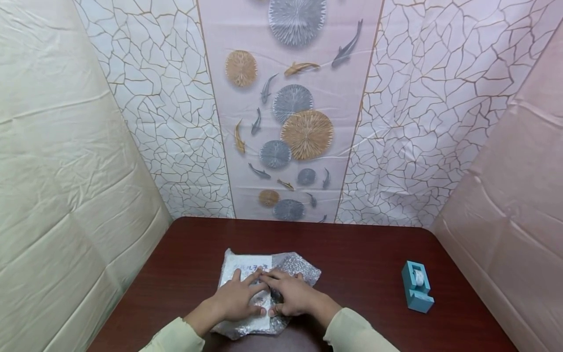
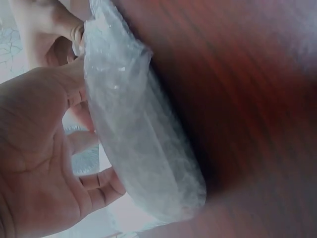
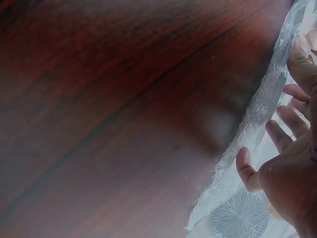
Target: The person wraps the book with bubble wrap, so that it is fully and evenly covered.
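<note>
The dark red-brown table [image 1: 352,259], glossy and streaked like wood grain, carried the work near its front edge, left of centre. There lay a crinkled sheet of clear bubble wrap [image 1: 303,266], its loose flap spreading to the right in an uneven, shiny fan. Within it sat a flat, white rectangular item [image 1: 260,299] with dark characters near its top; glare and blur hid whether it was a book or a thin box. The left hand [image 1: 233,297] rested on its white face, the right hand [image 1: 296,296] on the wrap's right part; both sets of fingers were spread apart, clamped on nothing, their tips meeting near the middle. Laying the wrap down well probably called for light, even pressure outward from that middle, the item kept square. Well apart to the right stood a blocky turquoise tape dispenser [image 1: 419,299], holding a small whitish tape roll [image 1: 419,277].
</note>
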### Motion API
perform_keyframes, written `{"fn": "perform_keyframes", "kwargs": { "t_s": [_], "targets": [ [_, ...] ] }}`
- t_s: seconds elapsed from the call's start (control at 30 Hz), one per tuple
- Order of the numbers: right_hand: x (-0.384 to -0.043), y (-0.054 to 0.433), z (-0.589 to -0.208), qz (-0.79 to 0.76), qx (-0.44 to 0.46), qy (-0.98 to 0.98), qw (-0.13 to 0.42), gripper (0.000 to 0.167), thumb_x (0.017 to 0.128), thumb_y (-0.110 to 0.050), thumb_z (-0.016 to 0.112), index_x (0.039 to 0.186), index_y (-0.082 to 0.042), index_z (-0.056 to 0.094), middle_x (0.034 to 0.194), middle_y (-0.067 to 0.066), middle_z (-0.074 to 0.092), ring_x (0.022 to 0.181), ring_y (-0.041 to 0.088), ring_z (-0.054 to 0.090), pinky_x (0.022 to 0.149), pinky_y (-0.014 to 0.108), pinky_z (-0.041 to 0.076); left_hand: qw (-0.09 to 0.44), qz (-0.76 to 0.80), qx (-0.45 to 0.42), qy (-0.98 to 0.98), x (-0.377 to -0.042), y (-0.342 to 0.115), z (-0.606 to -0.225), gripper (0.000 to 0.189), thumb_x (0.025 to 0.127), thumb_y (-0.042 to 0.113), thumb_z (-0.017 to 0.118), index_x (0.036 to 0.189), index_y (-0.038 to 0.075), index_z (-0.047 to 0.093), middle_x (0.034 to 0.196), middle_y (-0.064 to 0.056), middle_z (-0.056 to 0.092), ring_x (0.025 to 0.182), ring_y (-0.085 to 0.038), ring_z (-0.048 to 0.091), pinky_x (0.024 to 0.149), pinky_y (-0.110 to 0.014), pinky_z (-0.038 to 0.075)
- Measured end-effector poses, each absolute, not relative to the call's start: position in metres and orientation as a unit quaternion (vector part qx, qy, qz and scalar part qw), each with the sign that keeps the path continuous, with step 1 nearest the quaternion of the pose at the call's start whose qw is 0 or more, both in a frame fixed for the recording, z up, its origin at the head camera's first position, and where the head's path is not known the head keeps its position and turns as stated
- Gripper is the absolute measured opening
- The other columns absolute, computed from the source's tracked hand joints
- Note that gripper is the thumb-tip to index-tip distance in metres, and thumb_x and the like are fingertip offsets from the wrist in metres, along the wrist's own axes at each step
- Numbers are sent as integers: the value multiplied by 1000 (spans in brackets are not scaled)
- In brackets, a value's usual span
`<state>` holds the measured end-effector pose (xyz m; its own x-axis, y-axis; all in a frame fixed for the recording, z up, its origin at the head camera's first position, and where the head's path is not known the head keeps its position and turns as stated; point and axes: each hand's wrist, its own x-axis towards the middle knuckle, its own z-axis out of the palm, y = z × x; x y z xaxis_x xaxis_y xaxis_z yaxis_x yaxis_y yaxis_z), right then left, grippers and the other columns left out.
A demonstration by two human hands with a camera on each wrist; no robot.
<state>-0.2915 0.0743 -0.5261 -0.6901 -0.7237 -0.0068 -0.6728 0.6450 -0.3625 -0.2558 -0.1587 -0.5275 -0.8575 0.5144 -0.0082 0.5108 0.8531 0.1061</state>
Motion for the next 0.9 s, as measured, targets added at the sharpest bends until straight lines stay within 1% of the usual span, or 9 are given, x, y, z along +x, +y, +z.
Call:
{"fn": "perform_keyframes", "kwargs": {
  "t_s": [0.07,0.17,0.4,0.53,0.6,0.7,0.77,0.8,0.9],
  "targets": [
    [-291,74,-525,-165,-383,906,80,95,89,-48,90,170,-27,45,174,1,47,158,35,50,111,87,41,36,57,264,962,-259,-160,-530,69,97,68,71,158,38,56,177,-9,43,140,-62,50,92,-64,62],
    [-289,74,-524,-161,-381,907,83,96,90,-48,89,171,-25,44,175,2,47,159,35,49,112,86,42,49,64,264,961,-263,-161,-531,70,96,68,72,158,38,55,177,-9,44,143,-65,47,92,-66,62],
    [-288,79,-523,-165,-389,904,67,94,92,-49,88,170,-21,45,174,4,49,158,34,50,113,82,43,53,61,265,961,-267,-161,-534,67,97,68,71,155,40,55,178,-10,41,145,-68,45,89,-66,62],
    [-292,87,-528,-164,-392,904,43,92,92,-57,86,168,-20,49,171,7,51,156,36,52,112,82,44,49,69,270,959,-263,-160,-527,61,97,67,71,150,40,58,177,-11,43,140,-63,49,83,-64,62],
    [-294,91,-529,-171,-391,904,34,88,94,-58,83,166,-20,51,169,7,53,154,38,52,110,82,45,50,81,272,958,-260,-159,-521,57,96,65,74,146,40,61,176,-12,44,137,-60,51,81,-65,61],
    [-298,99,-531,-177,-381,908,5,78,99,-55,79,164,-20,54,165,7,56,150,41,54,107,83,46,48,94,275,956,-257,-159,-516,53,97,63,75,143,39,63,175,-12,46,136,-61,51,80,-70,60],
    [-300,105,-532,-180,-362,914,-22,70,102,-50,77,162,-19,57,162,8,58,145,41,55,104,80,48,57,99,271,956,-255,-158,-513,52,98,62,74,144,40,63,176,-12,44,141,-66,47,86,-76,58],
    [-300,108,-532,-179,-350,919,-43,67,102,-46,78,159,-18,59,159,10,60,141,41,57,101,78,50,60,102,269,956,-255,-158,-512,52,98,62,74,143,40,63,177,-12,44,143,-68,45,87,-78,57],
    [-302,118,-533,-167,-292,938,-89,59,101,-40,78,152,-14,65,148,14,62,128,37,58,93,65,52,73,112,261,956,-252,-156,-505,52,97,59,77,142,37,65,177,-13,43,147,-72,39,92,-83,54]
  ]
}}
